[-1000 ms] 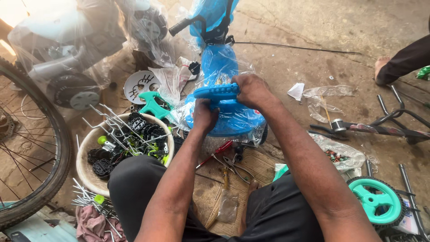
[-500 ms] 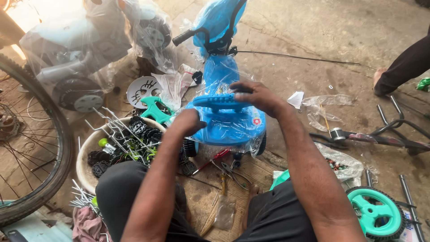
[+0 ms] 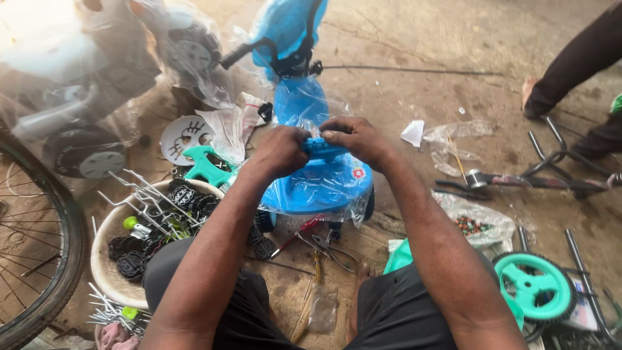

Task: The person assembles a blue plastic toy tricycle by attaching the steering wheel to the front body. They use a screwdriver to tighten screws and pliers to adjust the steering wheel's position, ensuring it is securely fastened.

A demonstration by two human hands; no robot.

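This is a cycle-assembly workshop with a bare dirt floor. A bicycle wheel, a basin of metal parts, pliers, loose teal wheels and plastic-wrapped tricycles lie scattered about.

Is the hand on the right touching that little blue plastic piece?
Touching. The head view shows the right hand with its fingers pressed on the small blue plastic part, while the left hand grips its other end.

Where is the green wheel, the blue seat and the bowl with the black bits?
green wheel [image 3: 535, 286], head view, on a spoke near the hub.
blue seat [image 3: 317, 185], head view, on its plastic-wrapped top below the hands.
bowl [image 3: 103, 269], head view, on its pale near rim.
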